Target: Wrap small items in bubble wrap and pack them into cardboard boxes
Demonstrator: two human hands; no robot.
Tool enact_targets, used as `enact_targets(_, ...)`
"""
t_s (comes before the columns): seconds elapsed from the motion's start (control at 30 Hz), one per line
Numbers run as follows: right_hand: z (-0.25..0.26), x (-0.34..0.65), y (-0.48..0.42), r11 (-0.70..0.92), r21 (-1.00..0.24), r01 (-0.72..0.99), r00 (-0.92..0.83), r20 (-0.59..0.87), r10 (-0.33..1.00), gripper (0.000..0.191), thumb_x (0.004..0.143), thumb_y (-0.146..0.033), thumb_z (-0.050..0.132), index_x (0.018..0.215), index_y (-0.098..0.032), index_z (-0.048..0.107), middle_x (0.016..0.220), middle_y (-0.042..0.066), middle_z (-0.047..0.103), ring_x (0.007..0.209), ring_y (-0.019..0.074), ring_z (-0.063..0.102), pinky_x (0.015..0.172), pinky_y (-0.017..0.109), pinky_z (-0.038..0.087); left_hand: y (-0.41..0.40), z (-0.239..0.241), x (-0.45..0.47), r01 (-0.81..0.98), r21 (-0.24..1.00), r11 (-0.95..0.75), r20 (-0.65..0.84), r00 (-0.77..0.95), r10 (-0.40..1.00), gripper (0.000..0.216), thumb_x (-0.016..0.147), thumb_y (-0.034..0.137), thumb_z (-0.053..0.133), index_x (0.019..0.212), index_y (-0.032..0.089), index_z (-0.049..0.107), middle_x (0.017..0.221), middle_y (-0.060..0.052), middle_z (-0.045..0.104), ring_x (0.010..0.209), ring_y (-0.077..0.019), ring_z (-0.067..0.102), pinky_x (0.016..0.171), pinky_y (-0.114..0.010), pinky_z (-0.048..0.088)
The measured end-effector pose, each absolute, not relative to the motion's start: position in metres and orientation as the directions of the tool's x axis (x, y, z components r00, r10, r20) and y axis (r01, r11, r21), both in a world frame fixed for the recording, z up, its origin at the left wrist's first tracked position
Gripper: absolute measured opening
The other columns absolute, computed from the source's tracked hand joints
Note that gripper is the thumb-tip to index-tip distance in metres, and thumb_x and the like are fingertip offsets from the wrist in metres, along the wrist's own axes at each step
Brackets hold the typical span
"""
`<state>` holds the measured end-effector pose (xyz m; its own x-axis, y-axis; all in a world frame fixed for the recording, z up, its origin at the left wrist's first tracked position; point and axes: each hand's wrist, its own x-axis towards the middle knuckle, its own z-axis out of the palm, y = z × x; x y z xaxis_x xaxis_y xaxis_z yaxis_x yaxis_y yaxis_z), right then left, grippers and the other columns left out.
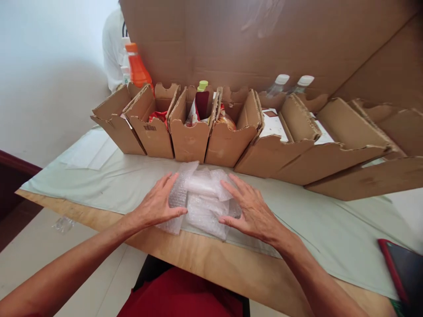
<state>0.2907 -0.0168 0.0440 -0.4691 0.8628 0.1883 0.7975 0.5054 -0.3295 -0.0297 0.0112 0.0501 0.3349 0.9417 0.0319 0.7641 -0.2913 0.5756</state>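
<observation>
A bundle of clear bubble wrap (201,198) lies on the pale green cloth near the table's front edge. My left hand (158,204) rests on its left side with fingers spread and flat. My right hand (251,209) presses on its right side, fingers stretched out too. Whatever is inside the wrap is hidden. Both hands touch the wrap without gripping it.
A row of open cardboard boxes (190,132) stands behind the wrap, some holding packets and bottles. An orange bottle (137,68) and two clear bottles (280,83) rise behind them. A tall cardboard sheet (264,39) backs the row. A red-edged tablet (403,273) lies at the right. A person in white (112,48) is behind.
</observation>
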Motion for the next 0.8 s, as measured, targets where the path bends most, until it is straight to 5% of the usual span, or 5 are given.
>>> enact_targets(0.07,0.037,0.298,-0.017,0.498,-0.341,0.798,-0.483,0.133,0.865,0.101,0.082,-0.066,0.071,0.163,-0.027,0.026,0.167,0.021,0.028,0.149,0.0416,0.036,0.11,0.064,0.041,0.015,0.042,-0.022,0.761,0.549,-0.346,-0.001,0.415,0.91,0.118,0.062,0.057,0.085,0.16,0.028,0.027,0.167,-0.02,0.03,0.152,-0.0473,0.029,0.117,-0.065,0.034)
enact_targets(0.17,0.02,0.299,-0.016,0.493,-0.342,0.8,-0.475,0.141,0.869,0.109,0.077,-0.056,0.078,0.164,-0.023,0.02,0.164,0.025,0.031,0.147,0.0436,0.039,0.108,0.064,0.043,0.019,0.03,-0.006,0.704,0.582,-0.406,0.022,0.486,0.874,0.126,0.059,0.053,0.087,0.162,0.025,0.02,0.164,-0.022,0.034,0.15,-0.0489,0.032,0.119,-0.068,0.028)
enact_targets(0.4,0.007,0.279,-0.009,0.519,-0.514,0.682,-0.385,0.351,0.854,0.084,0.087,-0.03,0.062,0.161,-0.025,0.023,0.157,0.017,0.045,0.141,0.0354,0.049,0.109,0.054,0.048,0.017,0.019,0.026,0.454,0.852,-0.259,0.128,0.3,0.945,0.099,0.076,0.031,0.072,0.161,0.027,0.021,0.163,-0.016,0.04,0.149,-0.0379,0.04,0.123,-0.057,0.033)
enact_targets(0.6,0.024,0.245,-0.008,0.407,-0.727,0.553,-0.189,0.367,0.911,0.065,0.093,-0.034,0.06,0.153,-0.023,0.038,0.148,0.016,0.054,0.13,0.0316,0.059,0.096,0.044,0.058,0.009,0.035,0.032,0.241,0.949,-0.203,0.172,0.146,0.974,0.09,0.075,0.019,0.064,0.157,0.026,0.027,0.16,-0.012,0.044,0.149,-0.031,0.041,0.125,-0.05,0.034)
enact_targets(0.8,0.048,0.182,-0.006,0.475,-0.676,0.564,-0.221,0.431,0.875,0.067,0.098,-0.041,0.058,0.158,-0.026,0.032,0.149,0.018,0.052,0.134,0.0345,0.057,0.103,0.05,0.056,-0.011,0.064,-0.027,0.196,0.952,-0.236,0.247,-0.03,0.969,0.089,0.074,0.016,0.061,0.157,0.027,0.031,0.161,-0.009,0.045,0.149,-0.0285,0.043,0.124,-0.045,0.038)
